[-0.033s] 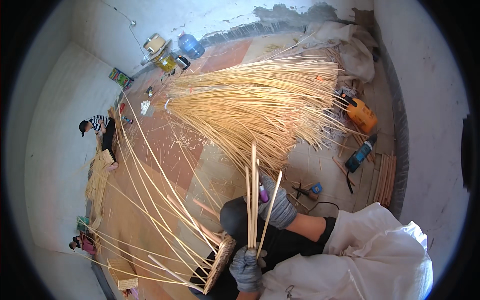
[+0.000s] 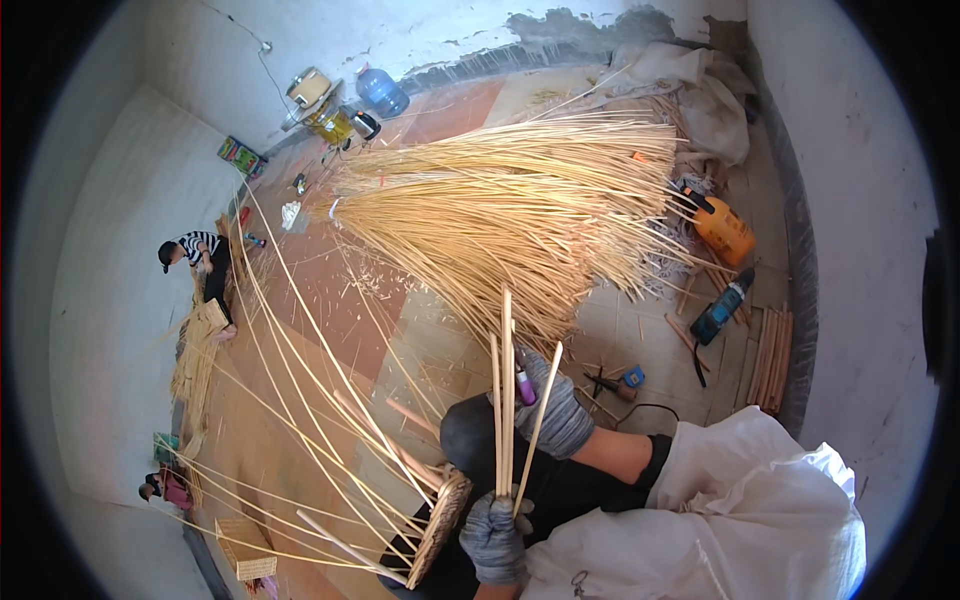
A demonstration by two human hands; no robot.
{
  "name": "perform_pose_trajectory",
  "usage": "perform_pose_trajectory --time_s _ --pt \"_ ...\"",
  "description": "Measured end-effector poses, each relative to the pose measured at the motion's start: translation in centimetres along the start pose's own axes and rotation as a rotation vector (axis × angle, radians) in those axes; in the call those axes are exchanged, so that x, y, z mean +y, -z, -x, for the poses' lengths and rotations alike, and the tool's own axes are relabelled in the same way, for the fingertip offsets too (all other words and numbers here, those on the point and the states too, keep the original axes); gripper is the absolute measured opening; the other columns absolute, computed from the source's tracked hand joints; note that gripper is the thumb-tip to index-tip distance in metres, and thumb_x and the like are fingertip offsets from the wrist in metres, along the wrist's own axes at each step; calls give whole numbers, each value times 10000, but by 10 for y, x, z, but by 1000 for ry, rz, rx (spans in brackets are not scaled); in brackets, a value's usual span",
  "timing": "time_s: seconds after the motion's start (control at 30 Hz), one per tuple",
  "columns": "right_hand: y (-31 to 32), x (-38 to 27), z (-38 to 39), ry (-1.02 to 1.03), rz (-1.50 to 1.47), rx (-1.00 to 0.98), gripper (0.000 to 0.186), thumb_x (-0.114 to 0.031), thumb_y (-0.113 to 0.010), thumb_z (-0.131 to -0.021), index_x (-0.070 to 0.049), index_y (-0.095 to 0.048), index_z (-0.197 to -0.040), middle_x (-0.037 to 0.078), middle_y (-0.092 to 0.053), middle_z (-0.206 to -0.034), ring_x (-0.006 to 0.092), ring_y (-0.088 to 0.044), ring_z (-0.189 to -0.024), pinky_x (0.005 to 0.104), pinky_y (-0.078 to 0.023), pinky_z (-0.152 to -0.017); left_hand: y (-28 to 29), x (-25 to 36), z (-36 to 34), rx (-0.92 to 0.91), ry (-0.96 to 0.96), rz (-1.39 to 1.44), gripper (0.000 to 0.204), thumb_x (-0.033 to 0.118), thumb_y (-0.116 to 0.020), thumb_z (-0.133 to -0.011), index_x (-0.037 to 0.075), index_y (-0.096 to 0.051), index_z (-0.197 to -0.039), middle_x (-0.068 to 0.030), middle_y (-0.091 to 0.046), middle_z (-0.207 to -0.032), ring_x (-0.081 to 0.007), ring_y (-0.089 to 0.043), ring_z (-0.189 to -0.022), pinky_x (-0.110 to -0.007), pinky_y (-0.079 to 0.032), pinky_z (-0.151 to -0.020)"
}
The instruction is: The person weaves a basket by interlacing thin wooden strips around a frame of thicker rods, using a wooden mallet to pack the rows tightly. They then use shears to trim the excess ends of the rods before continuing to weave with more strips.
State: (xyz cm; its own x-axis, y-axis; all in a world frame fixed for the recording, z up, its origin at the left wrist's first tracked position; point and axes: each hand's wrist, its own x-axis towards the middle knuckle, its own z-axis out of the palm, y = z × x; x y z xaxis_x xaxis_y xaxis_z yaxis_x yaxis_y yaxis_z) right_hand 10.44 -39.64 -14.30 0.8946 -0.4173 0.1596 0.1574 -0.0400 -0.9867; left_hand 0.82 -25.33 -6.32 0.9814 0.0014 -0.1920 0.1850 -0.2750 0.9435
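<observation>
My left hand (image 2: 492, 540), in a grey glove, is closed round the lower ends of several peeled wooden sticks (image 2: 505, 420) that stand up in front of me. Higher up, my gloved right hand (image 2: 562, 408) is curled round a small purple-handled tool (image 2: 525, 388) close beside those sticks; its working end cannot be made out. A woven wicker piece (image 2: 440, 528) rests by my left knee, with long pale canes fanning out from it to the left. White cloth (image 2: 700, 525) covers my lap.
A large heap of canes (image 2: 500, 200) lies ahead. To the right are an orange sprayer bottle (image 2: 722, 230), a blue cordless drill (image 2: 722, 308), a blue tape measure (image 2: 633, 376) and a stack of sticks (image 2: 772, 358). Two people sit along the left wall, one in a striped shirt (image 2: 200, 245).
The sticks in my left hand have tipped very slightly to the left. On the left, the person in the striped shirt has shifted an arm a little.
</observation>
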Motion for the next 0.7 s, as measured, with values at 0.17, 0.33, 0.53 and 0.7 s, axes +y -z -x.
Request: perform_pose_trajectory --time_s 0.17,0.33,0.53,0.7 --pt "-2 3 5 -35 -129 239 280 -135 -661 -755 -39 -534 -986 145 -568 -740 303 -586 -657 363 -481 -612 -1 -3 -1 87 -52 11 451 458 -583 -853 12 -602 -785 -90 -617 -621 -103 -502 -435 -219 -379 -394" --pt "10 -11 -7 -309 -107 -7 250 -96 -647 -770 -32 -550 -992 142 -571 -690 238 -535 -559 316 -465 -553 8 -4 -4 59 -8 60 442 447 -606 -841 8 -606 -796 -86 -616 -617 -102 -510 -444 -212 -383 -393" --pt "16 -10 -34 243 -11 -87 322 -157 -657 -760 -43 -541 -1037 176 -594 -836 334 -596 -730 388 -491 -625 5 -3 -1 40 34 84 447 440 -600 -847 -6 -616 -819 -74 -610 -601 -101 -515 -447 -205 -387 -391" --pt "6 16 -17 -478 -829 -315 276 -144 -644 -812 -53 -540 -1050 90 -594 -846 225 -608 -761 327 -500 -605 5 2 2 44 -20 -11 455 429 -581 -862 -24 -622 -844 -90 -615 -606 -105 -504 -422 -213 -389 -384"
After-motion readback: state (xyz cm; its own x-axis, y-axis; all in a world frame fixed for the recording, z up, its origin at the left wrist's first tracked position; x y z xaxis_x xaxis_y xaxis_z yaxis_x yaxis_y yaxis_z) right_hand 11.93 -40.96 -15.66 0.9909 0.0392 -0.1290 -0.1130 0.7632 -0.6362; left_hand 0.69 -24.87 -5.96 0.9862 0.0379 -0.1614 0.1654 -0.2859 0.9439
